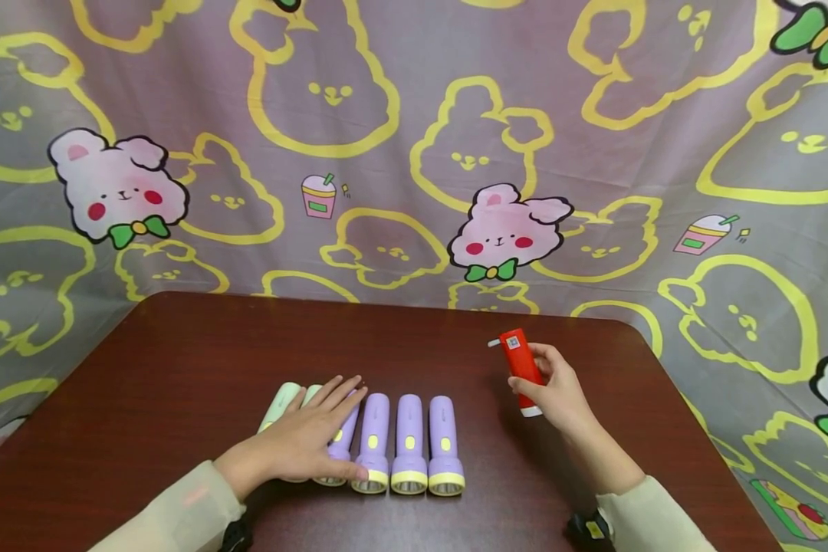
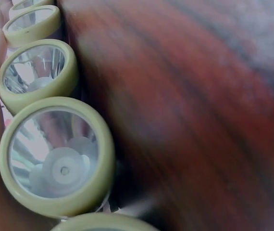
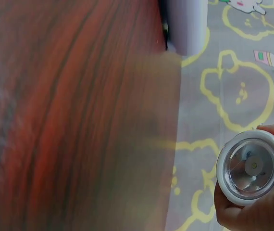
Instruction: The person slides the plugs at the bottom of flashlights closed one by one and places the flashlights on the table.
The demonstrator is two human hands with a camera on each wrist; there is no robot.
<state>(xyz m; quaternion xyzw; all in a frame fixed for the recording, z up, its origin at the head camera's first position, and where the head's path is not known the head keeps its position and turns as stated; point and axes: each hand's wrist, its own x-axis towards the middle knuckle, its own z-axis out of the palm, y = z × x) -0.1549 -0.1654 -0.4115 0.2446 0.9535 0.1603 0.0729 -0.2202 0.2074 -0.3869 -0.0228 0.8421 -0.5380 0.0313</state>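
Several flashlights lie in a row on the table, lens ends toward me: pale green ones [image 1: 283, 400] at the left, purple ones [image 1: 409, 429] with yellow switches to the right. My left hand [image 1: 295, 445] rests spread over the left part of the row, hiding much of it, its thumb at the head of a purple flashlight [image 1: 375, 429]. Right of the row, my right hand [image 1: 559, 395] grips a red flashlight [image 1: 522, 364] between thumb and fingers, tilted. Its white-rimmed lens [image 3: 251, 166] shows in the right wrist view. Yellow-rimmed lenses [image 2: 57, 156] fill the left wrist view's left side.
The dark red-brown wooden table [image 1: 200, 337] has rounded far corners. Behind and beside it hangs a grey-pink curtain [image 1: 386, 176] with cartoon rabbits and yellow outlines. A pale, blurred shape [image 3: 187, 24] stands at the top of the right wrist view.
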